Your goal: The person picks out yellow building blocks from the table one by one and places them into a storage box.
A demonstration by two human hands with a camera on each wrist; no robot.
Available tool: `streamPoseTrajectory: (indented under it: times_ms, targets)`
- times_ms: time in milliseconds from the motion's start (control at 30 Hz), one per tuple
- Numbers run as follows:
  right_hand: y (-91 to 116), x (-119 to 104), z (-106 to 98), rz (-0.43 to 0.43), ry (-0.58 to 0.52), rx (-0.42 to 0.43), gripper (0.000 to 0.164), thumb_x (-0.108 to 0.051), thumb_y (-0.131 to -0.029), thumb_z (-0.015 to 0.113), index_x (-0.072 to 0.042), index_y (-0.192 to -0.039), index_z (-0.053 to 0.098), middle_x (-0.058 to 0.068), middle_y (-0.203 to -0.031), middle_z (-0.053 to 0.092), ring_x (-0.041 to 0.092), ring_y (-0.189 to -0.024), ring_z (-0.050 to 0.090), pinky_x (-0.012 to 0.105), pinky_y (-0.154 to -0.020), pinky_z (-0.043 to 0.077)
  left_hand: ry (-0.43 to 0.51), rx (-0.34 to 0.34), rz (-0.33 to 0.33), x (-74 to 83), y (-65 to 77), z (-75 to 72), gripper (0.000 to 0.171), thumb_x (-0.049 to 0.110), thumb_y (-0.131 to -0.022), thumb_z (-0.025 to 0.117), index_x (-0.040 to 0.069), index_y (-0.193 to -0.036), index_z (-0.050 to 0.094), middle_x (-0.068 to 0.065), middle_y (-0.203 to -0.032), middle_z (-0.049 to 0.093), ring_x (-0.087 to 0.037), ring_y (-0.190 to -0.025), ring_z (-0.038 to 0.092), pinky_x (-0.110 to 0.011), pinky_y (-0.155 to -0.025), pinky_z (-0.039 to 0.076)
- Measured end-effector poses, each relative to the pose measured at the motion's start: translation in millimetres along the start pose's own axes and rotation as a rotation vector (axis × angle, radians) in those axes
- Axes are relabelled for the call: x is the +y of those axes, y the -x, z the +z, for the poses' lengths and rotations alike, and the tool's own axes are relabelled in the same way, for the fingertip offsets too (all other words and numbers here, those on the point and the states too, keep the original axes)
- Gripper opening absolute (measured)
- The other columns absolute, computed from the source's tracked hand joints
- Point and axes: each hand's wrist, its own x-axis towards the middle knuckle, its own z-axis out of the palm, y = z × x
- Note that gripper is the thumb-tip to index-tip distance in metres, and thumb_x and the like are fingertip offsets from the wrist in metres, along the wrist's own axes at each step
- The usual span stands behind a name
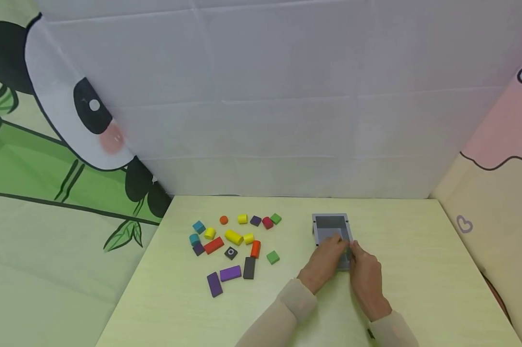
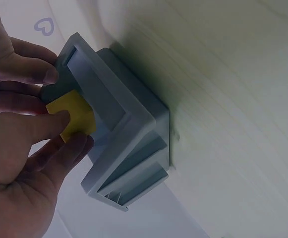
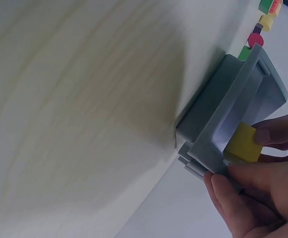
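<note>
A grey open-topped plastic bin (image 1: 330, 216) stands on the right half of the table. My left hand (image 1: 326, 259) reaches over its near part and pinches a yellow block (image 2: 82, 113) between thumb and fingers, inside the bin's opening. In the right wrist view the same yellow block (image 3: 243, 143) shows beside the bin's inner wall. With thumb and fingers, my right hand (image 1: 367, 278) grips the bin's right rim near its front corner. Part of the bin's floor is hidden behind the hands.
Left of the bin, several coloured blocks lie scattered, among them a dark grey block (image 1: 249, 268), a purple block (image 1: 230, 273), a red block (image 1: 214, 245) and a green block (image 1: 273, 257). A white cloth (image 1: 287, 120) hangs behind the table (image 1: 417, 270).
</note>
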Motion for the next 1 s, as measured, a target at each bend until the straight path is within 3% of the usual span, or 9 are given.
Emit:
streamPoseTrajectory:
  times_ms: [367,767,1000]
  targets:
    - [-1.9,1.8,1.2,0.002,0.0,-0.003,0.034,0.019,-0.082,0.072,0.013,-0.115,0.074,0.035,-0.105,0.072,0.05,-0.066,0.07,0.055,-0.047,0.053,0.02,0.0,-0.023,0.6,-3.9,4.9,0.026,0.008,-0.101,0.069,0.016,-0.125,0.073,-0.001,-0.109,0.062,-0.014,-0.092,0.066,-0.02,-0.075,0.058]
    - [-0.1,1.2,0.6,0.015,0.008,-0.015,0.036,0.02,-0.082,0.071,0.012,-0.117,0.074,0.035,-0.101,0.073,0.049,-0.064,0.069,0.055,-0.046,0.053,0.05,-0.019,-0.044,1.5,-4.7,16.4,0.027,0.009,-0.104,0.066,0.017,-0.13,0.066,0.0,-0.111,0.063,-0.013,-0.096,0.069,-0.019,-0.078,0.058]
    - [0.2,3.1,2.0,0.03,0.007,-0.025,0.037,0.019,-0.082,0.071,0.011,-0.118,0.074,0.035,-0.105,0.072,0.052,-0.068,0.069,0.058,-0.049,0.054,0.052,-0.054,-0.061,2.4,-5.4,16.8,0.028,0.01,-0.105,0.063,0.018,-0.131,0.066,-0.001,-0.114,0.064,-0.013,-0.095,0.07,-0.019,-0.078,0.059]
